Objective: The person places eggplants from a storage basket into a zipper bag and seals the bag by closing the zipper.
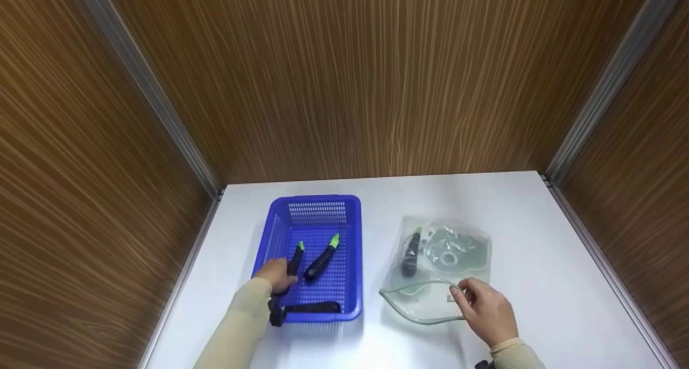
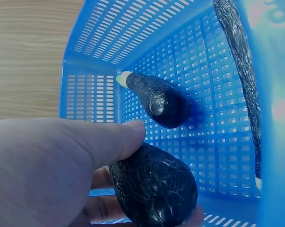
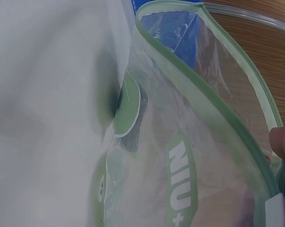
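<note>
Inside the blue basket (image 1: pixel 352 250), my left hand (image 1: pixel 275 275) curls its thumb and fingers round a dark eggplant (image 2: pixel 154 187) with a green tip. Beside it lies a second eggplant (image 1: pixel 322 261), and a third (image 1: pixel 315 307) stretches along the basket's near wall. My right hand (image 1: pixel 487 310) pinches the green-edged rim of a clear zip bag (image 1: pixel 473 256) between thumb and fingers. The bag's mouth gapes toward me. One eggplant (image 1: pixel 412 253) shows through the plastic at its left side. In the right wrist view, a white slider (image 3: pixel 274 210) sits by the pinched corner.
Basket and bag lie side by side on a white table (image 1: pixel 377 197), a strip of tabletop between them. Wood-patterned panels (image 1: pixel 377 89) rise at the back and both sides, with grey metal strips (image 1: pixel 150 84) along their joins.
</note>
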`<state>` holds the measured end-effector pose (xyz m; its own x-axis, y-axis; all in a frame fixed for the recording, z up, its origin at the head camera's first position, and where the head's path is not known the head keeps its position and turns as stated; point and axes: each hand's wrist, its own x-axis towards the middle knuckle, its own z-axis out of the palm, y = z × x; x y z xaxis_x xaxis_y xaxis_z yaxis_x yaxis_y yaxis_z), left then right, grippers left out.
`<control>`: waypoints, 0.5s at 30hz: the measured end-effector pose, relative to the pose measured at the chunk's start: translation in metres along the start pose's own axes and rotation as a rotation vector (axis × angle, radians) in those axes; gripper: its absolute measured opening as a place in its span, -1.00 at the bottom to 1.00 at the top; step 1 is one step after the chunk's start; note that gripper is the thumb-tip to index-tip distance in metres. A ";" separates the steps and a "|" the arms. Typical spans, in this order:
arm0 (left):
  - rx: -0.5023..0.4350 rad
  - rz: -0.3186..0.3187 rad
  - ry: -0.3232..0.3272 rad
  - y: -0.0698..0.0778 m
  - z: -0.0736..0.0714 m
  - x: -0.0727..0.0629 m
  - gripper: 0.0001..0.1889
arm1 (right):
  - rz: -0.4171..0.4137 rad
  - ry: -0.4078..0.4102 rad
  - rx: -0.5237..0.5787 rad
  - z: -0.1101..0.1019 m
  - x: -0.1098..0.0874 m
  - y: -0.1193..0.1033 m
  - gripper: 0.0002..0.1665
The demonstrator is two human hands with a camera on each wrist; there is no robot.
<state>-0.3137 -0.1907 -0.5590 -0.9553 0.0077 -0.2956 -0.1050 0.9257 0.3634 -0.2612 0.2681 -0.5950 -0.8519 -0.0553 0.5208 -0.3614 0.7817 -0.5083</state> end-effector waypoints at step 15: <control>-0.053 0.002 -0.020 -0.006 0.002 -0.005 -0.81 | 0.006 -0.011 0.001 0.001 0.000 0.000 -0.83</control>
<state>-0.3082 -0.1956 -0.5612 -0.9499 0.0175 -0.3121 -0.1181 0.9043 0.4102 -0.2613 0.2673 -0.5956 -0.8579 -0.0573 0.5106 -0.3570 0.7812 -0.5121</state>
